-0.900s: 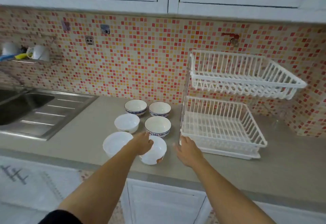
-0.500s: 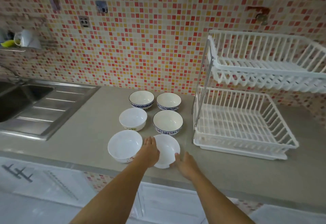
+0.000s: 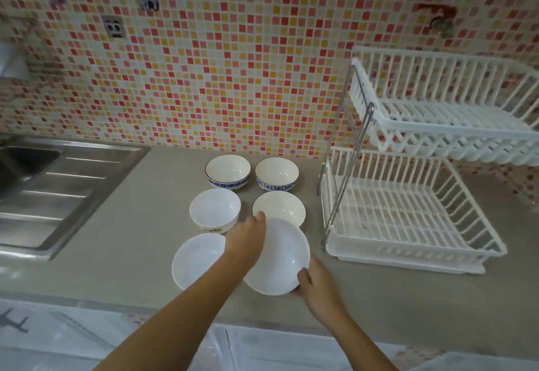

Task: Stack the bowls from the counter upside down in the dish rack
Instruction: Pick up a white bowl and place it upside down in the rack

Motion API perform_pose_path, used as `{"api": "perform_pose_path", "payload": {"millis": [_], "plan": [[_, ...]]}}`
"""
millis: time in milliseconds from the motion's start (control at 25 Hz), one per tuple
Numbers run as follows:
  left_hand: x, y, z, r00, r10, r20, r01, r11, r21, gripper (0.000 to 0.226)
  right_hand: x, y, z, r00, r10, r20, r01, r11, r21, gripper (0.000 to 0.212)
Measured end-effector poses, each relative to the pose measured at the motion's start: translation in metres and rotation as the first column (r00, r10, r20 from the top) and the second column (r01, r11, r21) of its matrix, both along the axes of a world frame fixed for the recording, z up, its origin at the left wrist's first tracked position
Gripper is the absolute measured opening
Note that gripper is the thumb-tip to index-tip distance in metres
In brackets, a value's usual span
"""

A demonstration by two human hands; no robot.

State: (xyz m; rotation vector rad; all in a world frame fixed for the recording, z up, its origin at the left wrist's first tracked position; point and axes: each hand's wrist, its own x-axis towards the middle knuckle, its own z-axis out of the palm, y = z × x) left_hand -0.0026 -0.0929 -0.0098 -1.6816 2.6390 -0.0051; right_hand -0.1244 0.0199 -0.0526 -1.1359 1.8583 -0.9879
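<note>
A plain white bowl (image 3: pixel 280 257) is lifted off the counter, its opening facing me. My left hand (image 3: pixel 246 239) grips its far left rim and my right hand (image 3: pixel 316 281) holds its near right rim. Still on the counter are another plain white bowl (image 3: pixel 198 261), a white bowl with a flower pattern (image 3: pixel 215 209), a dark-rimmed bowl (image 3: pixel 281 206) partly hidden behind the held one, and two blue-patterned bowls (image 3: pixel 228 171) (image 3: pixel 277 173). The white two-tier dish rack (image 3: pixel 408 216) stands to the right with both tiers empty.
A steel sink with a ribbed drainboard (image 3: pixel 58 184) lies at the left. A mosaic tile wall (image 3: pixel 218 64) backs the grey counter (image 3: pixel 131 224). The rack's metal frame post (image 3: pixel 347 172) rises close to the bowls.
Both hands closed on the near right bowl and raised it off the counter, tilting its opening toward me. The camera moved closer and lower.
</note>
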Motion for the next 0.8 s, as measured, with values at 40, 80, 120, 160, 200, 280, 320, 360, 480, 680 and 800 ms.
{"api": "perform_pose_path", "payload": {"millis": [40,80,120,160,200,280,320,360,480,680,800], "plan": [[0.002,-0.008,0.021,1.0,-0.009,-0.025,0.008,0.999,-0.049,0.027,0.0,-0.007,0.016,0.998,-0.011,-0.054,0.007,0.998,-0.067,0.025],[0.005,-0.016,0.043,0.997,-0.018,-0.07,0.011,0.995,-0.096,0.026,0.001,-0.016,0.033,0.991,-0.026,-0.134,0.007,0.989,-0.145,0.024],[0.009,-0.022,0.065,0.99,-0.033,-0.14,0.012,0.989,-0.148,0.026,0.003,-0.025,0.053,0.974,-0.043,-0.224,-0.008,0.976,-0.219,0.028],[0.012,-0.03,0.088,0.971,-0.064,-0.229,0.013,0.976,-0.217,0.026,0.005,-0.035,0.075,0.951,-0.077,-0.298,-0.016,0.955,-0.298,0.034],[0.015,-0.037,0.111,0.936,-0.114,-0.334,0.009,0.954,-0.301,0.026,0.007,-0.043,0.098,0.929,-0.12,-0.35,-0.022,0.927,-0.375,0.039],[0.019,-0.044,0.153,0.797,-0.3,-0.524,-0.005,0.865,-0.502,0.03,0.008,-0.054,0.147,0.908,-0.188,-0.375,-0.034,0.858,-0.513,0.046],[0.02,-0.047,0.171,0.709,-0.41,-0.573,-0.025,0.798,-0.602,0.034,0.006,-0.058,0.173,0.908,-0.212,-0.362,-0.041,0.813,-0.58,0.047],[0.019,-0.048,0.191,0.627,-0.507,-0.592,-0.048,0.733,-0.679,0.039,0.001,-0.061,0.199,0.908,-0.241,-0.342,-0.04,0.765,-0.643,0.047],[0.003,-0.048,0.232,0.428,-0.714,-0.554,-0.063,0.588,-0.806,0.054,-0.024,-0.064,0.26,0.868,-0.328,-0.373,-0.054,0.685,-0.726,0.051],[-0.064,-0.042,0.278,0.25,-0.821,-0.513,0.046,0.539,-0.841,0.051,-0.091,-0.05,0.31,0.663,-0.5,-0.557,-0.148,0.642,-0.752,0.069],[-0.096,-0.043,0.286,0.222,-0.768,-0.601,0.371,0.636,-0.676,0.071,-0.14,-0.042,0.315,0.47,-0.581,-0.665,-0.154,0.687,-0.71,0.076]]}}
